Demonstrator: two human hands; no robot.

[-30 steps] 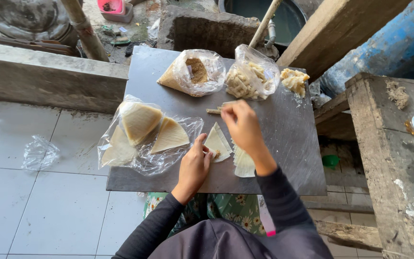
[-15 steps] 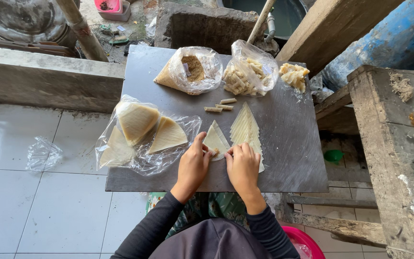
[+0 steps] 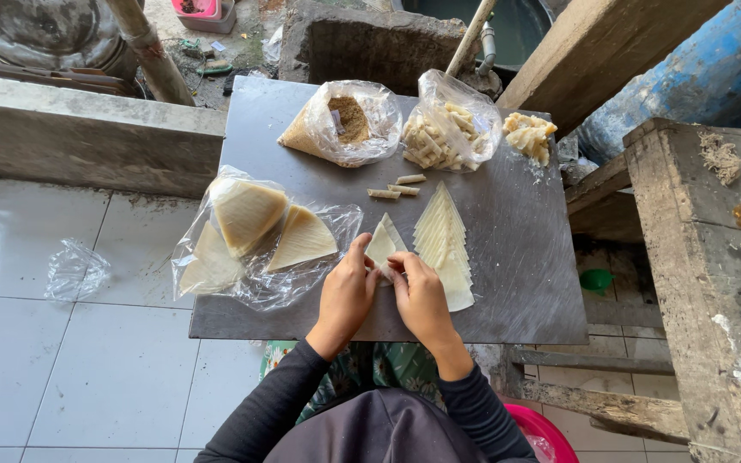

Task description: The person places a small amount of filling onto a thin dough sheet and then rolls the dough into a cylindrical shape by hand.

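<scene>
1. Right now both hands meet at the front edge of the surface (image 3: 525,283): left hand (image 3: 346,296) and right hand (image 3: 419,296) each pinch the same pale triangular wrapper sheet (image 3: 382,242), fingertips closed on its lower corner, prob. so it stays flat w/ both sides under control.
2. Fanned stack of wrappers (image 3: 444,244) lies just right of it, within easy reach.
3. Rolled sticks (image 3: 396,189) sit beyond, apart from the flat sheets.
4. Bag of brown filling (image 3: 345,124) and bag of rolled pieces (image 3: 446,133) at the far edge; plastic w/ wrapper wedges (image 3: 255,236) on the left.
5. Surface = dark grey slab; pale tiled floor (image 3: 62,360) below, concrete ledge (image 3: 79,129) and rough timber (image 3: 696,283) around.
</scene>
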